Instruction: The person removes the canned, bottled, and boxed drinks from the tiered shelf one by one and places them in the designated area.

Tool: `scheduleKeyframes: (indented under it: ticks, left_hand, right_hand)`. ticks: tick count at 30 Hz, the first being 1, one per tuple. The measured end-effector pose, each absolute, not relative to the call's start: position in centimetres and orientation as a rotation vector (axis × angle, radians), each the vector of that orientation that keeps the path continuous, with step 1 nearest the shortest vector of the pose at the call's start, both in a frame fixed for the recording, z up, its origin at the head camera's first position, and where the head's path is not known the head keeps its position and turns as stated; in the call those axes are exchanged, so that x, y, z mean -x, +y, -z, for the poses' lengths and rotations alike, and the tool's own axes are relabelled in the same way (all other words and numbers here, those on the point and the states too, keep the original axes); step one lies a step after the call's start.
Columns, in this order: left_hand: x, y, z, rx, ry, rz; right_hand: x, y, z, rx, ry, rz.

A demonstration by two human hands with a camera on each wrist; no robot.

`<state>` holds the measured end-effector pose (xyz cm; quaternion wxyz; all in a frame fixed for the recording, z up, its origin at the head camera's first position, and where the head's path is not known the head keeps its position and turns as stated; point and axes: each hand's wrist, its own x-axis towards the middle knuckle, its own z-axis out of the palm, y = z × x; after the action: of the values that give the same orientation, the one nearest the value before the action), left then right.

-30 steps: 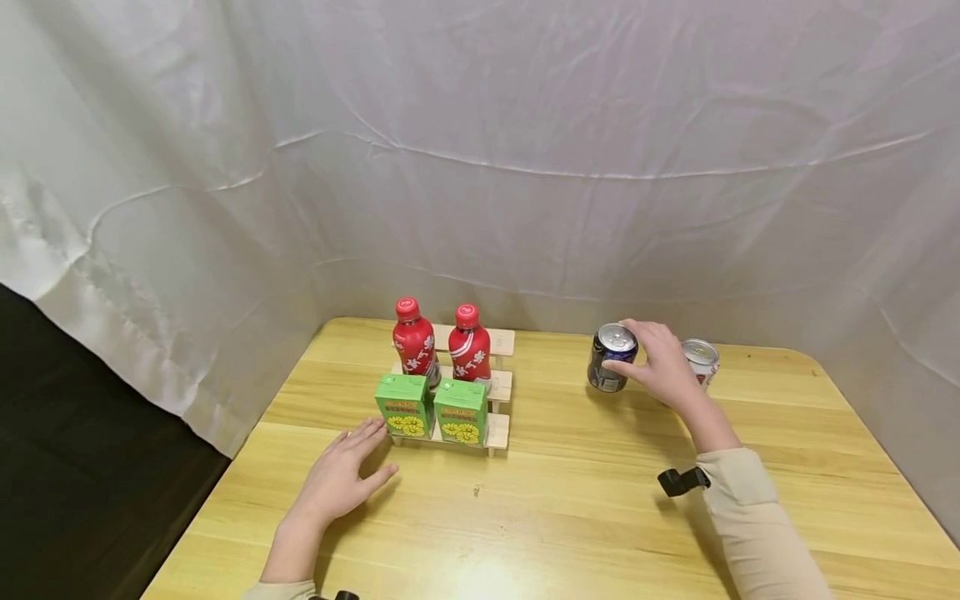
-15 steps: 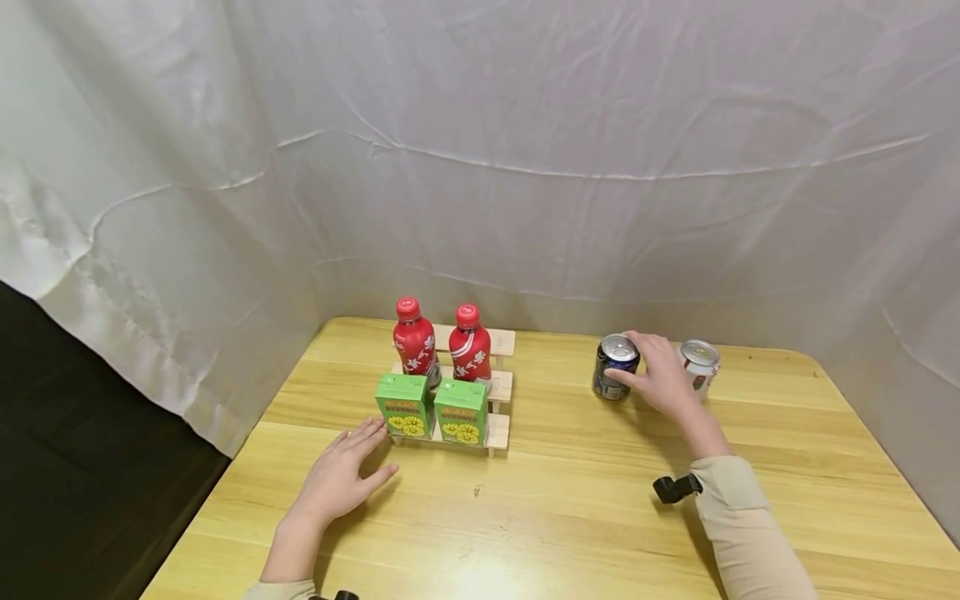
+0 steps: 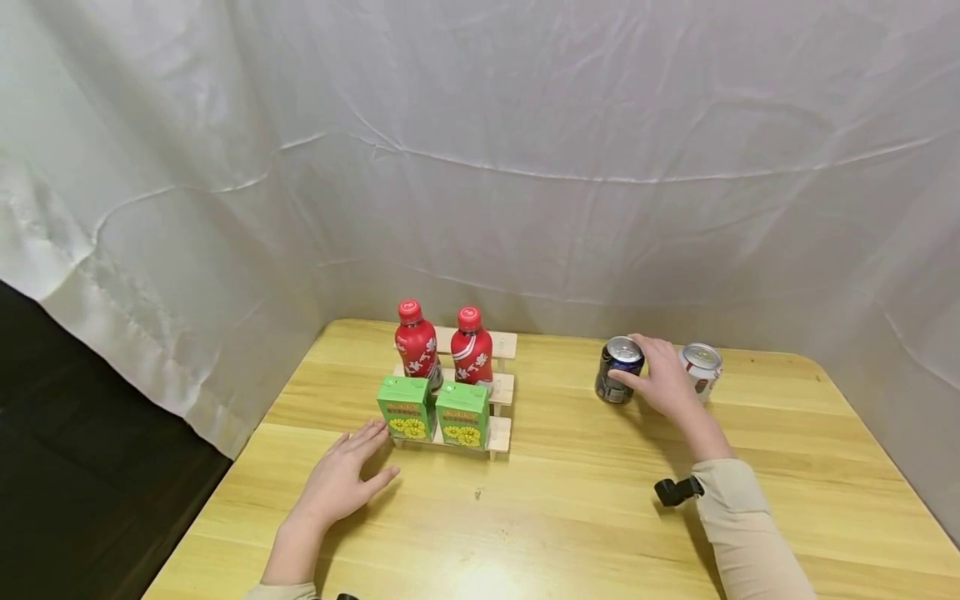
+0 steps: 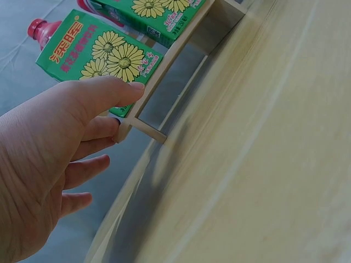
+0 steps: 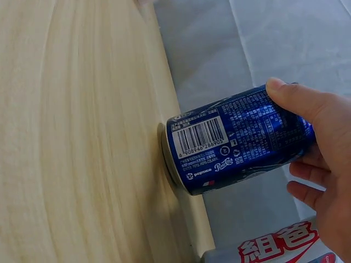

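Note:
My right hand (image 3: pixel 663 379) grips a dark blue soda can (image 3: pixel 613 385) near its top, thumb on the near side. In the right wrist view the can (image 5: pixel 230 142) shows its barcode, and its base is at the tabletop. Just right of that hand stands a white and red can (image 3: pixel 703 367), partly hidden by the hand. My left hand (image 3: pixel 337 475) lies with fingers extended at the left end of a wooden stepped rack (image 3: pixel 500 433), fingertips beside the left green drink carton (image 3: pixel 406 410). Another green carton (image 3: pixel 462 417) stands next to it on the front step.
Behind the cartons, two red bottles (image 3: pixel 417 343) stand on the rack. Grey-white cloth (image 3: pixel 570 167) hangs around the back and sides of the wooden table (image 3: pixel 555 517). Black cloth (image 3: pixel 90 483) is at the left.
The right hand has lowered the blue can toward the tabletop and shifted it slightly right and nearer. The left hand stays in place.

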<state>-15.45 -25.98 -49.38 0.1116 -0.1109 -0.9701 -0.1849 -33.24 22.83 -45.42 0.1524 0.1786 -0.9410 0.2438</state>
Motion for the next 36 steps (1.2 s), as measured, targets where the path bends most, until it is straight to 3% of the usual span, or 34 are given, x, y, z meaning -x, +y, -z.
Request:
scheduleKeyframes:
  ticks: [16,36]
  left_hand:
    - [15.5,-25.9,49.4,0.328,-2.852,0.548]
    - [15.4,-25.9,49.4,0.330,-2.842,0.535]
  right_hand:
    - [33.1,22.7,44.8,-0.491,-2.801,-0.771]
    - [31.3,19.4,40.1,-0.660,-2.681,-0.768]
